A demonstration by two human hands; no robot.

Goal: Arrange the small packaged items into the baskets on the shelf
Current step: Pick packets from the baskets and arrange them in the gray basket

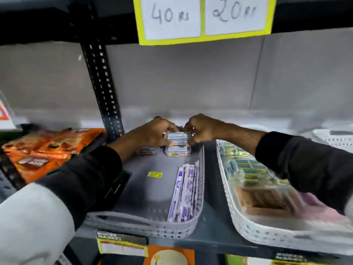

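Note:
A grey perforated basket point(198, 203) sits on the shelf in front of me. At its far end both hands hold a stack of small clear packaged boxes point(177, 138): my left hand point(152, 132) grips the left side, my right hand point(204, 129) the right side. Another such box point(178, 151) lies on the basket floor just below the stack, and one more point(148, 150) lies partly hidden under my left wrist. Long white-and-blue packets point(185, 192) lean along the basket's right wall.
A white basket point(238, 217) to the right holds several yellow-blue packets point(248, 167) and a brown carton point(263, 197). Orange snack bags point(47, 148) lie to the left past a black perforated upright point(103, 88). Price labels point(202, 16) hang from the shelf above.

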